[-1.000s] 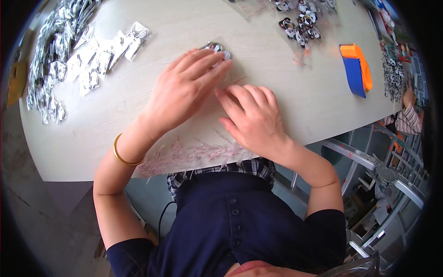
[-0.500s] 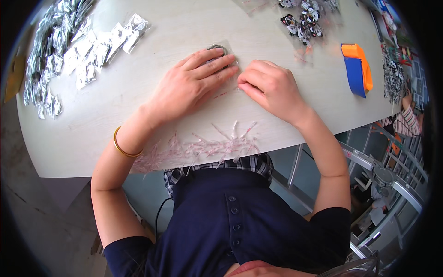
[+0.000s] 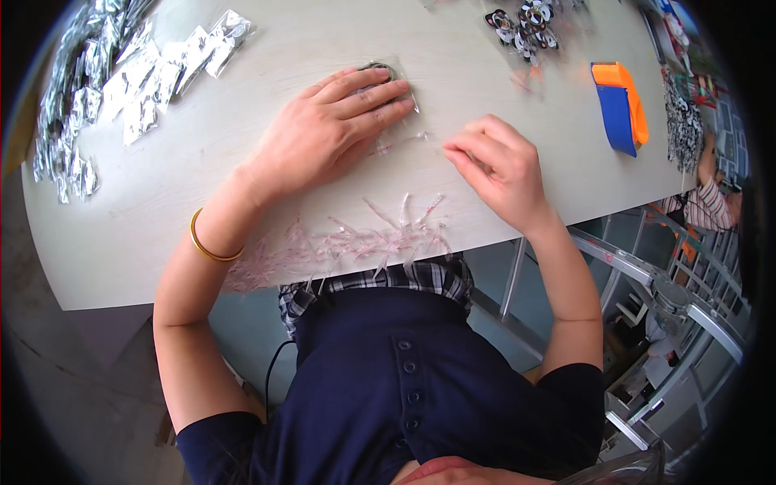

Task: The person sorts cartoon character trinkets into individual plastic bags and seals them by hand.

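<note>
My left hand (image 3: 327,121) lies flat with its fingers spread over a small clear plastic bag (image 3: 398,71), holding it down on the table. A dark, rounded thing inside the bag shows partly past the fingertips; the rest is hidden. My right hand (image 3: 505,170) hovers to the right of the bag, apart from it, thumb and index finger brought together in a pinch. Whether anything tiny sits in that pinch cannot be made out. Between the two hands a thin clear strip (image 3: 404,144) with faint red marks lies on the table.
Torn clear strips (image 3: 372,242) are heaped along the near table edge (image 3: 145,303). Silvery packets (image 3: 182,69) cover the far left. Bagged black-and-white pieces (image 3: 525,31) lie at the far side. A blue and orange plastic object (image 3: 618,113) rests on the right. Another person's striped sleeve (image 3: 713,202) shows beyond.
My right hand has moved away to the right from the bag's edge, leaving the clear strip on the table. My left hand stays on the bag. The whole view has shifted slightly.
</note>
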{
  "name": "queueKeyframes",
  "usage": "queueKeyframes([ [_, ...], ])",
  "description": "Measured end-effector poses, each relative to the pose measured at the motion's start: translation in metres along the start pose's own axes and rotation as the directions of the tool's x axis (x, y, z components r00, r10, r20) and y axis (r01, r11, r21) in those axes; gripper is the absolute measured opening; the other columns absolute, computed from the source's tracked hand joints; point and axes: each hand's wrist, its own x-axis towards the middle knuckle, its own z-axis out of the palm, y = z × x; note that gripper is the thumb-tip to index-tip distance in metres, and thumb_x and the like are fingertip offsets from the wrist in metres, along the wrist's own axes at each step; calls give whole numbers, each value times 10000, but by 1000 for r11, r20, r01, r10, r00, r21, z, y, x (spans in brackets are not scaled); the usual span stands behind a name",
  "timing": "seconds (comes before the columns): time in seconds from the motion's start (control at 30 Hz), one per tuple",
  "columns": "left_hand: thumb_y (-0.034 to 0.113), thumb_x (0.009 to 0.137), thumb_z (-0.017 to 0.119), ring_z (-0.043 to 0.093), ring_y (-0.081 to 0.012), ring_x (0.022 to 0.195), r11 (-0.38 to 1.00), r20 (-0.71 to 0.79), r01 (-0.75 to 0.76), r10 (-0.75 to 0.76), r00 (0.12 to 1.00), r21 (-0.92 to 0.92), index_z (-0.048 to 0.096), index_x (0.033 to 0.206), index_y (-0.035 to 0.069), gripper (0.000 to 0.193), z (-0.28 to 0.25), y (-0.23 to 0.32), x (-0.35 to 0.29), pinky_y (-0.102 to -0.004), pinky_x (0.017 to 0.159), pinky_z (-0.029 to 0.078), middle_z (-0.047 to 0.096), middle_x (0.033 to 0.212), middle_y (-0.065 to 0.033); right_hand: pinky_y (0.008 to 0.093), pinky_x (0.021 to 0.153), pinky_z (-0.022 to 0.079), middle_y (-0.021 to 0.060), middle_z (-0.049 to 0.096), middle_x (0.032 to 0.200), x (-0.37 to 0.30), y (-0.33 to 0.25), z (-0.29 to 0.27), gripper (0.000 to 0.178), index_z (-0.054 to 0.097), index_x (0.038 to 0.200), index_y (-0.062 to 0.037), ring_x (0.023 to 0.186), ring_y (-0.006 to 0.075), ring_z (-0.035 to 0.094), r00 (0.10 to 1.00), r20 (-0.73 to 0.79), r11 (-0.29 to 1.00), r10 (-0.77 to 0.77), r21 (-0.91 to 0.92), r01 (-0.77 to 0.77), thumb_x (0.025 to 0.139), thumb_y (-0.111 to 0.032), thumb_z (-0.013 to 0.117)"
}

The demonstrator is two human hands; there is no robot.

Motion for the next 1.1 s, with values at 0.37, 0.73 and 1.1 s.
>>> queueKeyframes([
  [0.37,87,938,659,569,-326,1357,998,-54,-42,39,998,-56,659,1405,100,467,3,-1,2,-446,1140,475,641,1453,-68,412,637,544,39,644,872,33,9,18,78,659,845,-96,804,241,678,975,128,966,-179,-166,199,843,-119,733],
  [0.73,98,969,635,551,-310,1378,1000,-47,-2,3,999,14,649,1428,121,459,1,1,0,-440,1147,465,628,1469,-64,327,568,507,38,602,821,-61,-51,5,214,681,887,-71,739,210,642,961,105,965,-255,-32,259,701,-24,776],
  [1.1,104,970,631,540,-301,1394,999,-33,7,-6,999,32,634,1442,126,472,1,-3,-3,-448,1163,448,612,1490,-56,307,591,525,35,671,919,-50,-42,-14,204,754,986,-69,740,187,658,959,214,976,-184,157,152,809,-149,815],
])
